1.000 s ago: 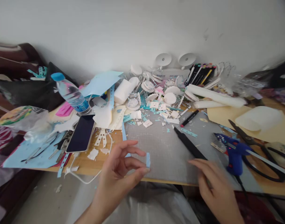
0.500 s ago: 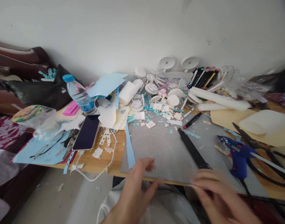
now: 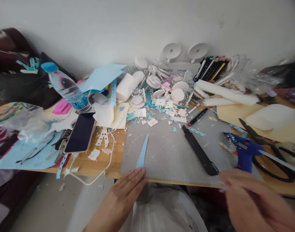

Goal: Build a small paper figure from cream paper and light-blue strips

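A narrow, tapering strip of blue paper (image 3: pixel 143 150) lies on the grey cutting mat (image 3: pixel 166 154), its pointed end facing away from me. My left hand (image 3: pixel 129 187) rests flat at the mat's front edge, outstretched fingertips touching the strip's wide end. At the lower right, my right hand (image 3: pixel 249 196) is raised off the mat, blurred, with thumb and fingers pinched together. Something small and pale shows at its fingertips, but I cannot make out what. Just beyond that hand are a long black tool like a craft knife (image 3: pixel 199 149) and a blue glue gun (image 3: pixel 244 153).
Large black scissors (image 3: pixel 270 146) lie at the right. A red-and-black marker (image 3: pixel 197 117) and paper scraps (image 3: pixel 153 122) are on the mat's far part. White foam crafts (image 3: pixel 177 95) crowd the back. Left are a phone (image 3: pixel 80 132), white cable (image 3: pixel 111 151) and water bottle (image 3: pixel 67 88).
The blue strip has shifted from the mat's left edge inward. My left hand has come down flat at its wide end. My right hand has moved to the right, and the view has shifted.
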{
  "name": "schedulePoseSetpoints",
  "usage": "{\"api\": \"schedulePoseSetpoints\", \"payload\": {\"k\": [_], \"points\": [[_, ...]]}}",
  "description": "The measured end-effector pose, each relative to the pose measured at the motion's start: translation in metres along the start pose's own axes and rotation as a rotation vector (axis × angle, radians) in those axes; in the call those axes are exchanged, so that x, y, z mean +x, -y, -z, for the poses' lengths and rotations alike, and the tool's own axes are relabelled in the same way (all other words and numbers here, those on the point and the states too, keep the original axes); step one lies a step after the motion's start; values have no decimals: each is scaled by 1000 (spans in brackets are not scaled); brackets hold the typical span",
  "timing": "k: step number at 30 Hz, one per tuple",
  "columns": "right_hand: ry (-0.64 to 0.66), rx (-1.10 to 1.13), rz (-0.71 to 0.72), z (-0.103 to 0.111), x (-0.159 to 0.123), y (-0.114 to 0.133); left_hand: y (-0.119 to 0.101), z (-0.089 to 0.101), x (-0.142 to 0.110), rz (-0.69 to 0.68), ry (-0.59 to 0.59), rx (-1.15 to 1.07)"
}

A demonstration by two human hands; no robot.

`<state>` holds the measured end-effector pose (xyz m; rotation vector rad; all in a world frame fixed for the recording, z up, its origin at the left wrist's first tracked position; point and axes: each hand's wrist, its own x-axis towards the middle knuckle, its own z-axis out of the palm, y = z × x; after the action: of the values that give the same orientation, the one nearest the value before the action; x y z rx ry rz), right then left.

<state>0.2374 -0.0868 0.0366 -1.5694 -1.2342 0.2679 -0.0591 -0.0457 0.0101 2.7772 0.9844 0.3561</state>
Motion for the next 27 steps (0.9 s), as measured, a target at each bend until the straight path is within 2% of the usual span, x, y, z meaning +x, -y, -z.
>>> {"api": "schedulePoseSetpoints", "payload": {"k": [3, 6, 8, 11, 17, 22, 27], "points": [[200, 146, -142, -36, 18, 4, -6, 5, 6, -49, -37, -80], [372, 320, -266, -67, 34, 3, -13, 9, 16, -84, -14, -167], [420, 409, -327, -83, 42, 0, -11, 10, 23, -80, -20, -196], [442, 481, -367, -100, 49, -8, 3, 9, 34, 1, -76, -181], [423, 476, -396, -111, 46, -19, 35, 1, 65, 136, -62, -100], [416, 435, -360, -112, 44, -17, 27, -12, 91, 379, -208, -89], [408, 405, -340, -113, 44, -17, 16, -18, 104, 459, -246, -331]]}}
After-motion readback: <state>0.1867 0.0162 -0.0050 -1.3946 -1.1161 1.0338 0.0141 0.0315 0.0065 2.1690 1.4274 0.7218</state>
